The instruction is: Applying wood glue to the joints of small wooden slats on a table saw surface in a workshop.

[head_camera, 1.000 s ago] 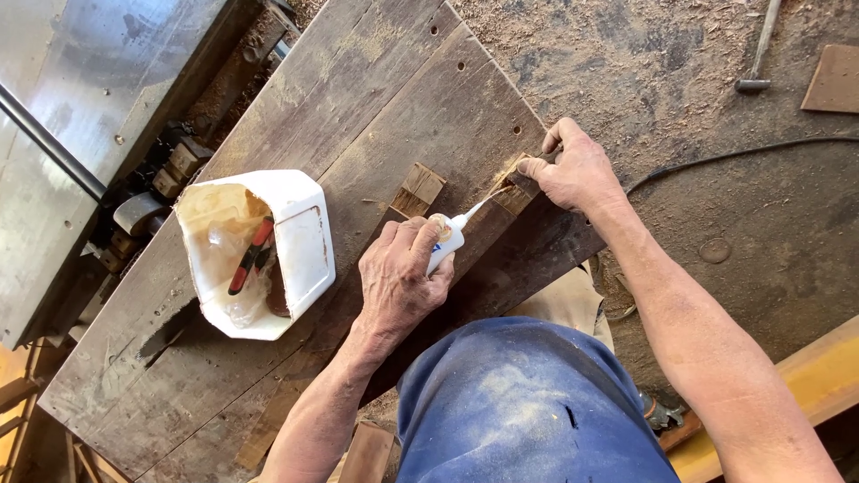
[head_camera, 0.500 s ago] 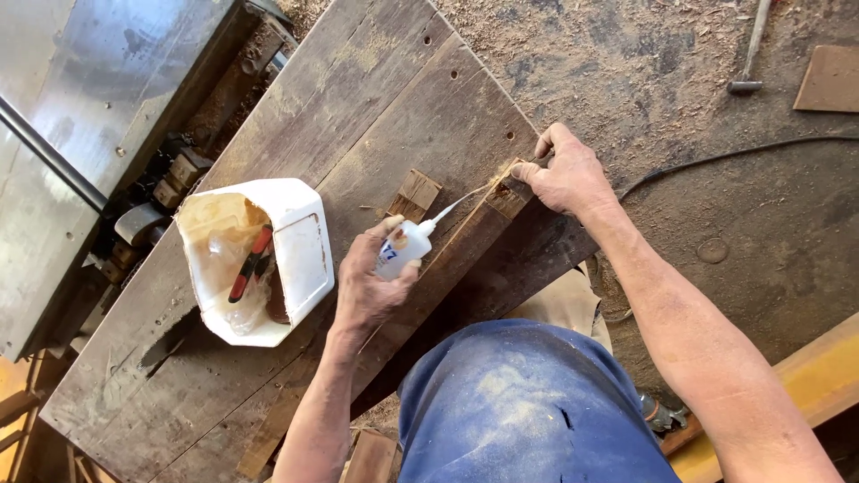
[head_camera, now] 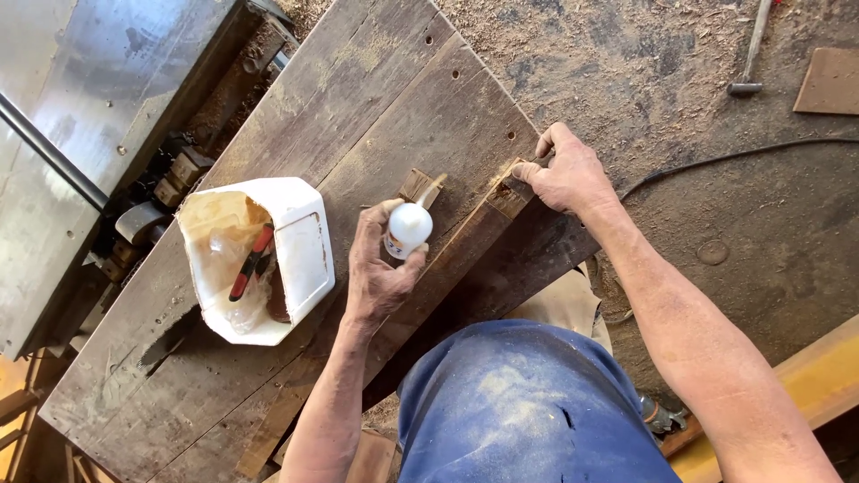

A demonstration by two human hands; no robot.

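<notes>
The left hand (head_camera: pixel 376 268) has drawn the white glue bottle (head_camera: pixel 408 229) back from the wooden strip (head_camera: pixel 483 219), nozzle now tipped up beside a small wood block (head_camera: pixel 416 184); gluing at that spot looks paused; fingers wrap the bottle, just left of the strip; the right hand (head_camera: pixel 565 174) stays pinched on the strip's far end; a cut white plastic jug (head_camera: pixel 300 241) lies left of the strip.

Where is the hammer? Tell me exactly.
In the head view, the hammer lies at top right on the sawdust-strewn floor, beside a brown board, beyond the right hand.
</notes>
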